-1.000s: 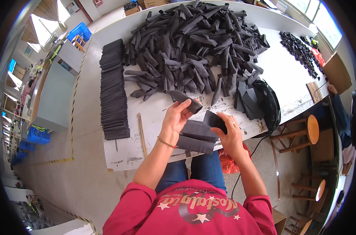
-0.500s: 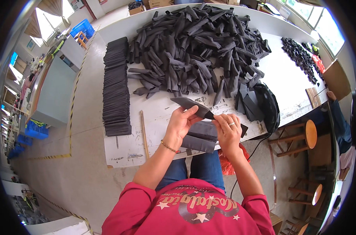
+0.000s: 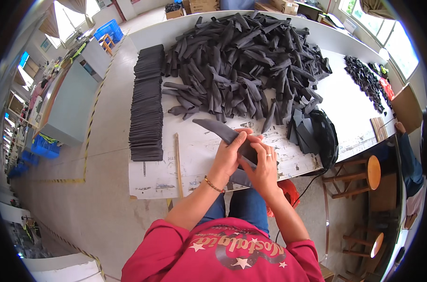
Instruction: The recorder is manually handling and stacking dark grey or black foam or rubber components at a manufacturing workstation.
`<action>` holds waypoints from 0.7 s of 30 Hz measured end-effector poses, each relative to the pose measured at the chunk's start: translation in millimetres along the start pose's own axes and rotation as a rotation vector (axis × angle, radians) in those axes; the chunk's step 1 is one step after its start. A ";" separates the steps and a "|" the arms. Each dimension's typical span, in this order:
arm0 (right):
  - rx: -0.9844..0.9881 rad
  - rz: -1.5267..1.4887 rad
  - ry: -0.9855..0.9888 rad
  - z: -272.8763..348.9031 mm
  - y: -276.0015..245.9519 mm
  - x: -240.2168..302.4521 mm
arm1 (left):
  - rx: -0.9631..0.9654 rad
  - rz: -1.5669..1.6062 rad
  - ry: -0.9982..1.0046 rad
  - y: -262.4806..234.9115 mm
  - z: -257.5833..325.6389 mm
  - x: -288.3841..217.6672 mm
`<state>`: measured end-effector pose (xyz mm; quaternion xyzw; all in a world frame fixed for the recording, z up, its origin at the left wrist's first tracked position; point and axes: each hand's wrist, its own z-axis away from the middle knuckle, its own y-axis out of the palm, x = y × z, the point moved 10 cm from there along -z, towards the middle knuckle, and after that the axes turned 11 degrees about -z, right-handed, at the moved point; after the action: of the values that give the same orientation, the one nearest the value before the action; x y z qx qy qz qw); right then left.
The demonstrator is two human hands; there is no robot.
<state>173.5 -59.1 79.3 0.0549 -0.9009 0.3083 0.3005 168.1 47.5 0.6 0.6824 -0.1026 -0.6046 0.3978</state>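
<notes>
A dark grey fabric piece (image 3: 213, 128), folded and narrow like a sleeve or tube, is held up over the table's front edge. My left hand (image 3: 231, 152) grips it around the middle with the thumb on top. At its nearer end my right hand (image 3: 264, 169) has its fingers curled on the fabric, close beside the left. A blacker part shows between the two hands; whether it is an opening or a second piece I cannot tell. Under my hands lies a flat grey piece (image 3: 240, 177), mostly hidden by them.
A large heap of loose grey pieces (image 3: 241, 61) covers the back of the white table (image 3: 152, 181). A neat stack (image 3: 147, 103) stands at left, near a wooden stick (image 3: 178, 160). On the right are flat dark pieces (image 3: 302, 131), a black bag (image 3: 327, 136) and stools (image 3: 373, 172).
My hands have come closer together, and my right hand has shifted its hold on the fabric piece. The flat pieces under my hands are now more covered. The whole view has shifted slightly.
</notes>
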 end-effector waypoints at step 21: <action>0.233 -0.089 0.009 6.0 10.0 -6.2 | -0.099 0.017 0.151 -28.4 7.5 -17.5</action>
<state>172.7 -55.2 66.8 0.1281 -0.8542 0.3975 0.3096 147.2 74.0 -5.0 0.7047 -0.0479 -0.5522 0.4429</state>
